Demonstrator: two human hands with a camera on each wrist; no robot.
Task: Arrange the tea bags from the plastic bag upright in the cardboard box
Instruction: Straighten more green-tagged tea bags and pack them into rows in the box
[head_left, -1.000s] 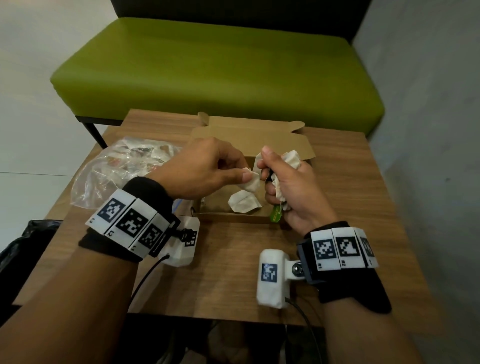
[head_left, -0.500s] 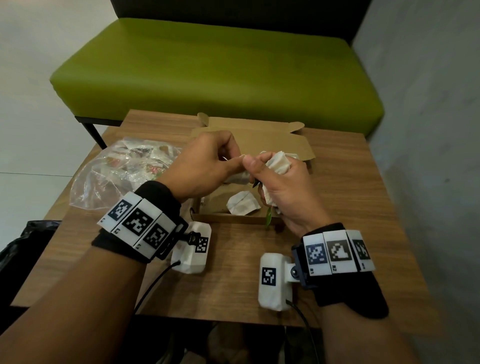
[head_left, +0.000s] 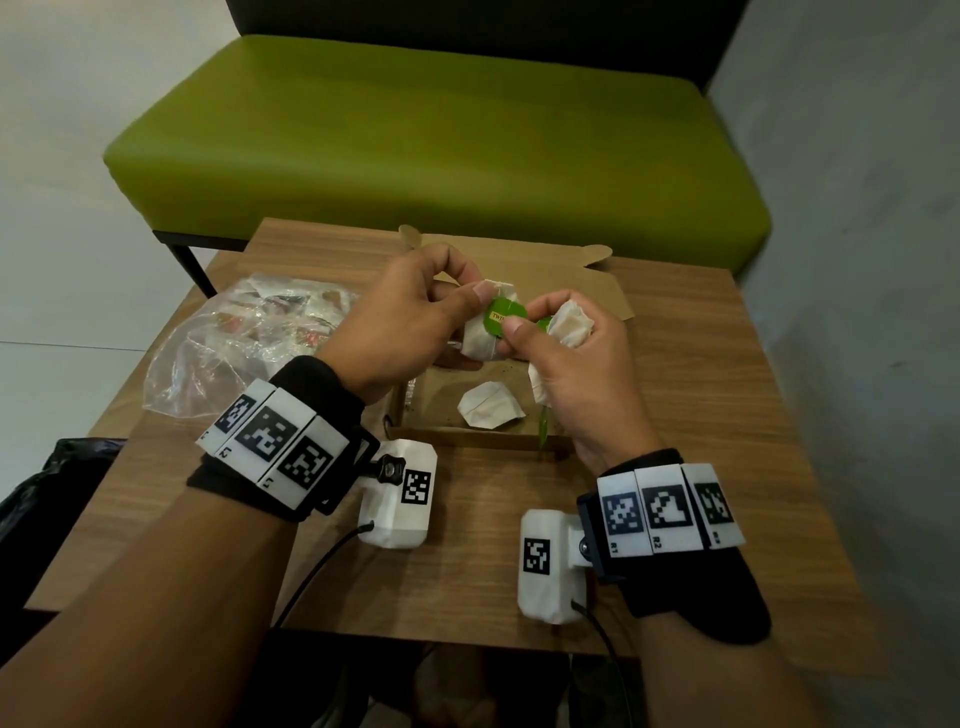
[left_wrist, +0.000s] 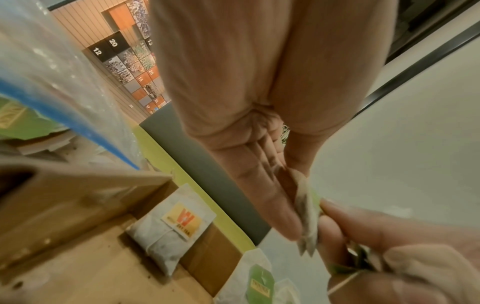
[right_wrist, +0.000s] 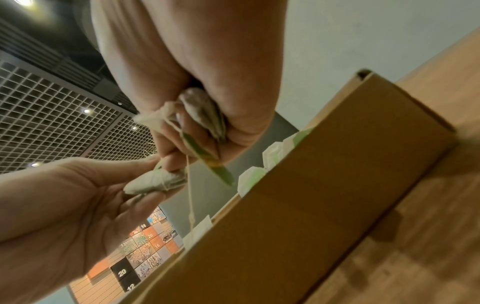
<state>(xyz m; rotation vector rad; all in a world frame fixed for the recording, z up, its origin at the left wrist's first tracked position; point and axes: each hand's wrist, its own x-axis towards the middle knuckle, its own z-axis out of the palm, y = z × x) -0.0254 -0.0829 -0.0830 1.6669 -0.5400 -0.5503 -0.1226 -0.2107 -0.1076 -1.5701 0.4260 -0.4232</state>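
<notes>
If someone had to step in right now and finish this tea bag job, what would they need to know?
Left hand: pinches one tea bag above the cardboard box.
Right hand: grips a bunch of tea bags and touches the green tag.
Done: a few bags stand along the box's right side; one loose bag lies flat inside.
Left: separate and stand these, then empty the plastic bag.

- Right hand (right_wrist: 207, 86) clutches crumpled tea bags (right_wrist: 205, 115), a green tag (right_wrist: 207, 158) sticking out.
- Left hand (right_wrist: 67, 205) pinches another tea bag (right_wrist: 153, 183).
- Cardboard box (right_wrist: 298, 216) sits below on the wooden table (right_wrist: 415, 257).
</notes>
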